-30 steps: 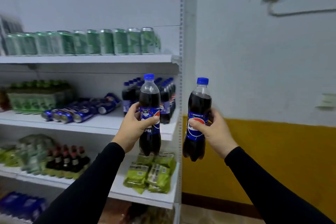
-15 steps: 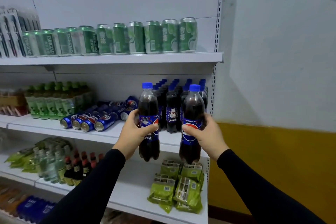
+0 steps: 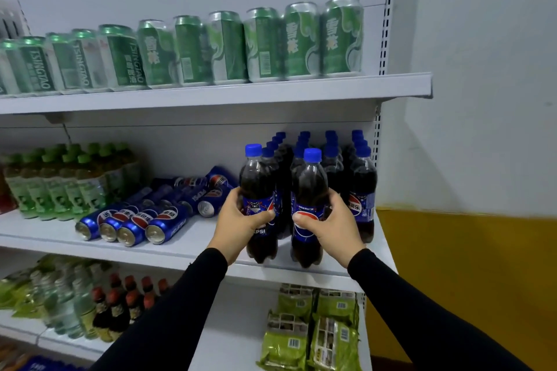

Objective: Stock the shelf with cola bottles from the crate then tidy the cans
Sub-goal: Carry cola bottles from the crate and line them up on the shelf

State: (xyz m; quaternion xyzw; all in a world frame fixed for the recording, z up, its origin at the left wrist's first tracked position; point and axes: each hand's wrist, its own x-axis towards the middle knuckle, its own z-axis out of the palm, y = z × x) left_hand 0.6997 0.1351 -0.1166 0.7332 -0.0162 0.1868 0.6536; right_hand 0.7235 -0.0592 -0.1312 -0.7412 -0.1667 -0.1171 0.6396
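Note:
My left hand [image 3: 239,221] grips an upright cola bottle [image 3: 257,181] with a blue cap, and my right hand [image 3: 330,227] grips a second cola bottle [image 3: 309,187]. Both bottles are at the front edge of the middle shelf [image 3: 187,245], just before the rows of stocked cola bottles [image 3: 360,181] at its right end. Whether their bases rest on the shelf is hard to tell. Several blue cola cans [image 3: 141,221] lie on their sides to the left of the bottles. The crate is out of view.
Green beer cans [image 3: 229,48] stand in a row on the top shelf. Green-capped tea bottles [image 3: 60,184] fill the middle shelf's left. Below are small bottles [image 3: 120,307] and green packets [image 3: 310,334]. A white and yellow wall [image 3: 482,159] is at the right.
Both hands have carried their bottles forward and closer to the middle shelf's front edge, next to the stocked rows. My view has come nearer to the shelf.

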